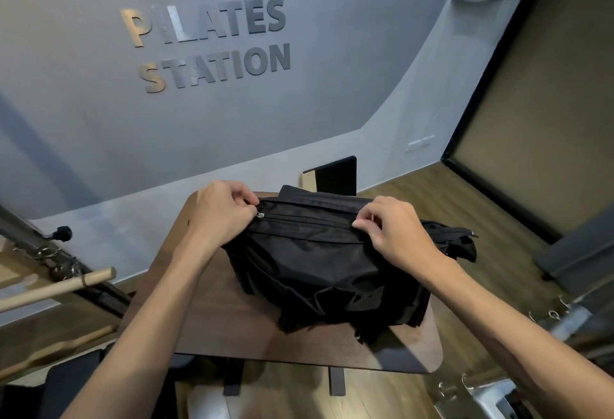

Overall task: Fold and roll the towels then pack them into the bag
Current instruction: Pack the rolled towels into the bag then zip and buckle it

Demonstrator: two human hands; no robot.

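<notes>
On the near part of the dark wooden table (212, 335), the black bag (319, 266) lay on its side, its lower folds bunched toward the table's near edge and a strap end trailing off to the right. No towels were visible; whether any lay inside the bag could not be told. Farther up, the right hand (395, 229) pinched the fabric beside the top zipper line, fingers curled and pressed together. At the zipper's left end, the left hand (219, 212) held its fingertips curled together just at the small metal zipper pull (260, 215), apparently pinching the cloth or the pull itself. The zipper appeared closed along its visible length. Judged risks: the slack fabric could catch in the slider if the pull were drawn without the right hand keeping the track taut; the soft bag could slide toward the table's edge under a sideways tug. Beyond the table, a dark board (335, 176) leaned against the grey wall bearing raised lettering (212, 43).
</notes>
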